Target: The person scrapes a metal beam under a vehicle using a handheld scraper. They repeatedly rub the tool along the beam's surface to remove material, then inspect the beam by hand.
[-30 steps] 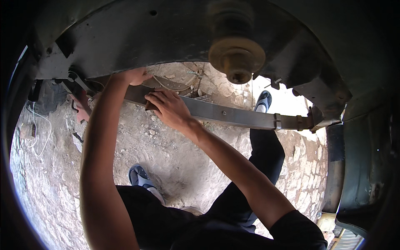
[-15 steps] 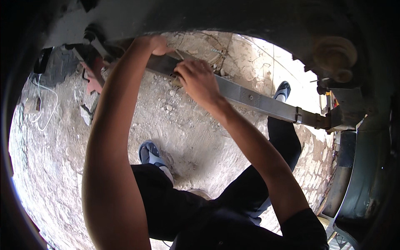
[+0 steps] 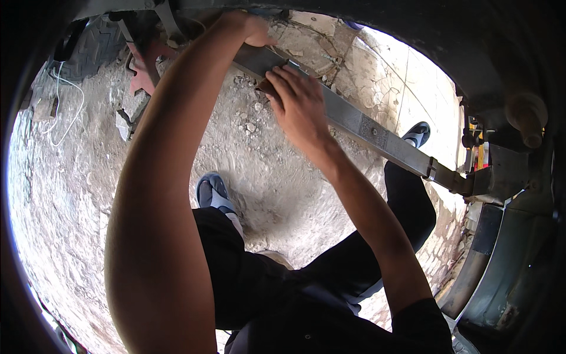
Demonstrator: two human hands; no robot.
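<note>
A long grey metal bar point(image 3: 348, 115), which looks like a leaf spring, runs slantwise under the dark vehicle body. At its upper left part my left hand point(image 3: 254, 29) is closed, with the fingers curled and partly hidden behind the wrist; what it holds does not show. My right hand point(image 3: 302, 103) lies over the bar a little further right, its fingers bent across the top. Under its thumb, a thin brown sheet-like piece point(image 3: 266, 88) is pressed at the bar's near edge. A small bolt head point(image 3: 374, 131) sits on the bar's face.
A metal clip point(image 3: 433, 168) wraps the bar near its right end. A red stand point(image 3: 141, 71), a tyre point(image 3: 97, 50) and a white cable point(image 3: 79, 103) are at the upper left. Loose stones point(image 3: 250, 126) lie on the dusty ground. A rounded dark panel point(image 3: 501, 277) fills the lower right.
The view has shifted, so the bar and both hands appear further right. My right hand keeps to the bar, and more of the brown piece shows under its thumb.
</note>
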